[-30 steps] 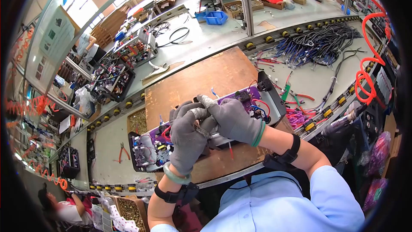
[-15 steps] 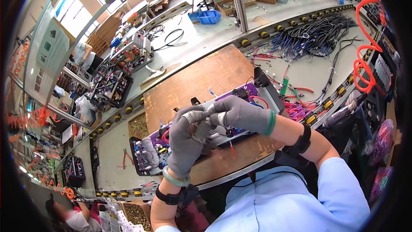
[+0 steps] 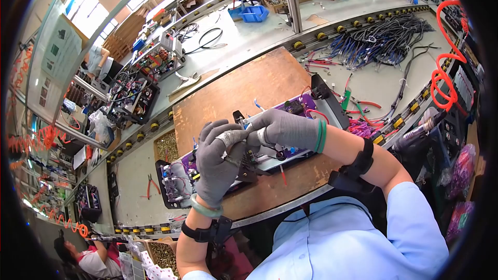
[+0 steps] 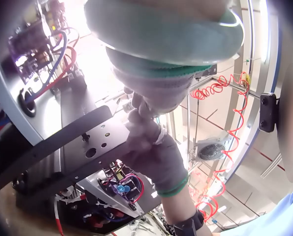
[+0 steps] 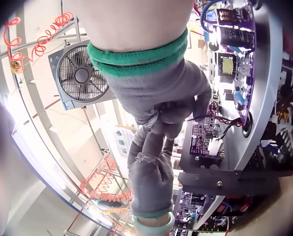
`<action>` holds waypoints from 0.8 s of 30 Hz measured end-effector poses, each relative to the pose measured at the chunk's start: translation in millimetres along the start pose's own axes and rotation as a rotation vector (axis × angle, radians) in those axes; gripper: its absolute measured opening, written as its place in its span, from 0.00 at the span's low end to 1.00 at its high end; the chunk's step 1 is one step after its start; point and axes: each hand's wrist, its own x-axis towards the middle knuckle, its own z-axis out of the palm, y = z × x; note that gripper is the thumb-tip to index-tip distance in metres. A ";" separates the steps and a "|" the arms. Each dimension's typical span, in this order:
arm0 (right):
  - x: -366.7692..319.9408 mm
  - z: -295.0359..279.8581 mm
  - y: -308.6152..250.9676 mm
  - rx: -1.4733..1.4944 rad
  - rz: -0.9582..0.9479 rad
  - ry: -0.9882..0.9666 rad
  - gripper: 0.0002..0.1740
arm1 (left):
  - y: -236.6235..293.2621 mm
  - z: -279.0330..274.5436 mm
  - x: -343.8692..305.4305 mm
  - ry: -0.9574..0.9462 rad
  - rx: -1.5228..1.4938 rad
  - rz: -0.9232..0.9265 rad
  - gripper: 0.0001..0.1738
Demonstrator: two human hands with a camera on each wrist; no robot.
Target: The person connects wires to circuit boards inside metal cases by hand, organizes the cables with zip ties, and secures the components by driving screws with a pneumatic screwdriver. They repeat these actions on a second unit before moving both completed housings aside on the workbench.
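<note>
Both hands wear grey knit gloves with tape on some fingers. My left hand (image 3: pixel 215 158) and right hand (image 3: pixel 288 129) meet fingertip to fingertip, above a long black metal chassis (image 3: pixel 332 111) with purple circuit boards (image 3: pixel 189 163). In the right wrist view, a thin dark wire (image 5: pixel 198 118) runs from the curled fingers of my right hand (image 5: pixel 158 93) towards a grommet (image 5: pixel 246 129) in the chassis wall. The left hand's thumb and fingers close in at that same spot; I cannot tell what they hold. Below them is a black metal plate with holes (image 4: pixel 94 140).
The chassis lies on a brown board (image 3: pixel 244 85). Red-handled pliers (image 3: pixel 150 186) lie to the left, green-and-red-handled ones (image 3: pixel 358 106) to the right. Behind those is a heap of dark cables (image 3: pixel 378 46). A coiled red hose (image 3: pixel 443 83) hangs at the right.
The hands overlapped more a second ago; the right hand has drawn back to the right, leaving only fingertips meeting. The left hand's upper fingers are spread more. The head view has shifted slightly.
</note>
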 end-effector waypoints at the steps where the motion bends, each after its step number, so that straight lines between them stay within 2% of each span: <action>1: 1.5 -1.9 0.7 -0.003 0.002 -0.005 0.14 | 1.3 0.8 -1.4 -0.002 -0.002 0.001 0.16; 2: 2.4 -2.9 -0.5 -0.002 0.003 -0.001 0.14 | 3.5 2.9 -4.5 0.030 -0.121 -0.172 0.17; 3: 3.9 -3.4 -2.4 -0.156 -0.014 0.073 0.14 | 4.9 4.9 -7.3 0.061 -0.241 -0.345 0.18; 4: 5.4 -3.3 -3.7 -0.309 -0.030 0.147 0.14 | 3.1 5.1 -9.7 0.059 -0.247 -0.344 0.18; 5: 7.9 -2.5 -3.0 -0.308 -0.025 0.152 0.14 | -0.5 4.5 -13.2 -0.007 -0.057 -0.361 0.17; 6: 11.8 -1.3 -1.8 -0.575 0.043 0.249 0.13 | -2.9 5.1 -17.0 -0.070 0.134 -0.375 0.17; 7: 15.1 -0.7 -3.4 -0.845 0.110 0.345 0.13 | -4.3 7.4 -20.2 -0.069 0.130 -0.371 0.17; 8: 14.0 3.4 -4.9 -0.939 0.106 0.375 0.14 | -5.6 10.3 -23.3 -0.192 0.325 -0.300 0.19; 9: 13.4 3.8 -3.4 -0.942 0.108 0.373 0.14 | -5.1 12.9 -25.1 -0.317 0.520 -0.230 0.23; 10: 12.8 3.7 -0.6 -0.914 0.087 0.377 0.14 | -1.5 14.7 -24.3 -0.345 0.465 -0.278 0.28; 15: 16.2 4.6 27.5 -0.913 -0.060 0.441 0.10 | 4.4 15.7 -17.7 -0.365 0.584 -0.147 0.23; 17: 17.8 5.6 40.1 -1.048 -0.297 0.530 0.06 | 2.6 17.3 -15.2 -0.361 0.580 -0.113 0.22; 18: 14.7 7.5 39.6 -1.112 -0.473 0.554 0.05 | 0.3 16.8 -14.3 -0.367 0.516 -0.124 0.22; 19: 13.5 6.6 37.0 -1.115 -0.468 0.549 0.05 | -1.7 17.4 -14.2 -0.372 0.451 -0.139 0.21; 22: 16.0 10.5 35.6 -1.250 -0.639 0.574 0.08 | -3.6 22.1 -15.6 -0.333 0.466 -0.113 0.19; 23: 17.2 15.0 37.8 -1.251 -0.636 0.567 0.08 | -3.5 23.2 -15.8 -0.308 0.455 -0.120 0.19; 24: 17.8 20.8 40.5 -1.256 -0.522 0.597 0.08 | -4.6 25.7 -17.5 -0.276 0.469 -0.104 0.18</action>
